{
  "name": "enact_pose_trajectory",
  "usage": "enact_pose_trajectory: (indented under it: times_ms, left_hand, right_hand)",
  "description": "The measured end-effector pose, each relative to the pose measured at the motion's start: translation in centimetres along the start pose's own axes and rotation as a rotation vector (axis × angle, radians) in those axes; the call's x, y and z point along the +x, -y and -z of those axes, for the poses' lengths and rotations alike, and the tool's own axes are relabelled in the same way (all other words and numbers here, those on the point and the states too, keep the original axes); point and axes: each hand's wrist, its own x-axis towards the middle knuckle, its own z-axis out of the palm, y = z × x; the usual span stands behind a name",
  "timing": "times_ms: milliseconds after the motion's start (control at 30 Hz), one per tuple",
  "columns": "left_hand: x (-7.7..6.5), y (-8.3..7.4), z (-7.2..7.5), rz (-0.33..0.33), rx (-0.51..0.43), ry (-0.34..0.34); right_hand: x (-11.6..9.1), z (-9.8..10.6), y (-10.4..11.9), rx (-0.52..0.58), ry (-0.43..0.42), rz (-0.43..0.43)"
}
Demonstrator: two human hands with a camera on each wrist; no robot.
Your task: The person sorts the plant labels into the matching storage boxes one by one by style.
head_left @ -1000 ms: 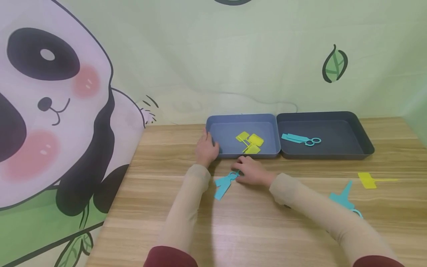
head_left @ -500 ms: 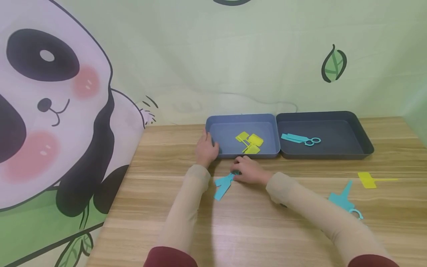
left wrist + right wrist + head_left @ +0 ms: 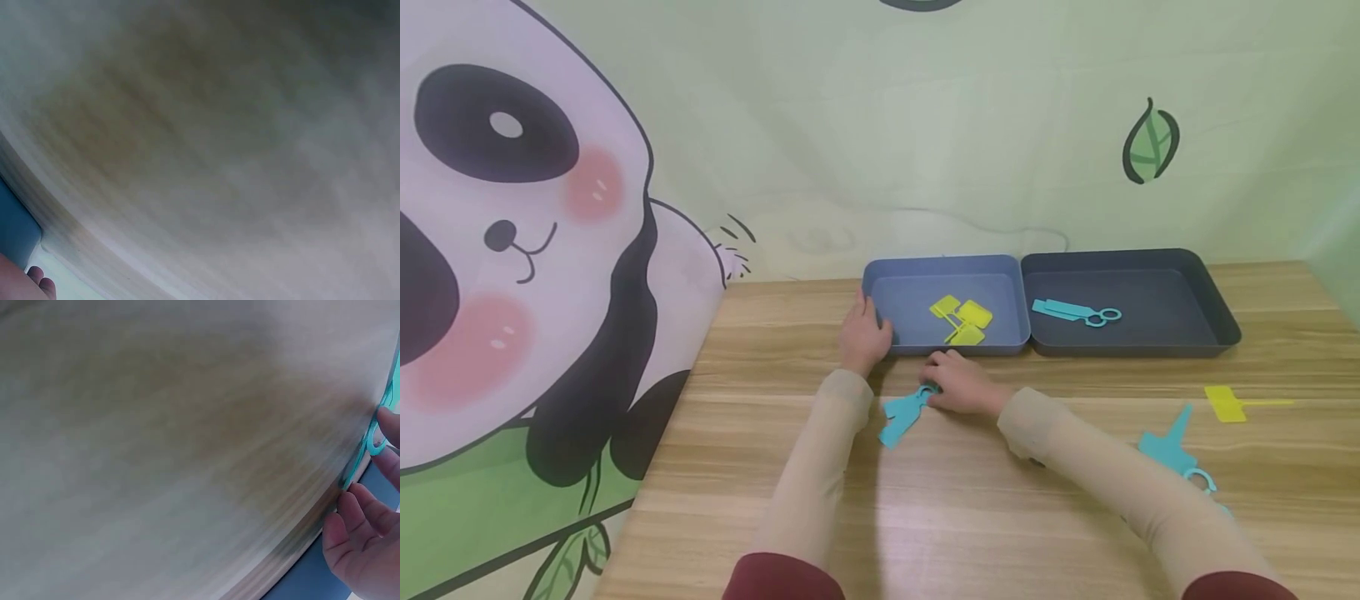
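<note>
My left hand holds the near left corner of the blue tray, thumb at the rim and fingers along its left side. Just in front of that tray, my right hand pinches turquoise flat scissors by a ring handle. The right wrist view shows thumb and forefinger at the turquoise ring, with the other fingers curled beside it. The blades lie spread over the table, pointing toward the left forearm. Several yellow flat paddle-shaped pieces lie inside the blue tray.
A dark grey tray adjoins the blue one on its right, with turquoise scissors inside. On the wooden table, a yellow paddle-shaped piece and a turquoise piece with a ring lie at the right, the latter partly behind the right sleeve.
My right hand has shifted slightly left, and the scissors have turned a little under its fingers. The left hand stays at the tray's corner.
</note>
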Motion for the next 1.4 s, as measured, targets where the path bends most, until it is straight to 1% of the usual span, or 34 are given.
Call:
enact_pose_trajectory:
  times_ms: [367,500,633,733,1067,1167,1300,1400]
  left_hand:
    - [0.1,0.2,-0.1,-0.012,-0.009,-0.013]
    - [0.1,0.2,-0.1,-0.01,-0.01,-0.012]
    - [0.1,0.2,-0.1,-0.008,-0.013,-0.009]
    - [0.1,0.2,-0.1,-0.009,-0.013,-0.008]
    - [0.1,0.2,-0.1,-0.011,-0.018,-0.008]
    - [0.1,0.2,-0.1,-0.012,-0.018,-0.009]
    - [0.1,0.2,-0.2,-0.014,-0.018,-0.014]
    - [0.1,0.2,-0.2,-0.015,-0.016,-0.015]
  right_hand:
    - [-0.1,0.4,0.2,0.018,0.009,-0.032]
    - [0.0,0.5,-0.2,0.065,0.002,-0.019]
    - [0.1,0.7,-0.8,0.184,-0.01,-0.014]
    - [0.0,0.9,-1.2,0.288,-0.002,-0.037]
    - [-0.8,1.9,-1.8,0.589,0.052,-0.172]
    - [-0.9,2.1,-2.0,0.664,0.062,-0.22]
    - [-1.0,2.4,-2.4,0.764,0.077,-0.304]
    - [-1.1,2.5,-2.6,0.84,0.09,-0.335]
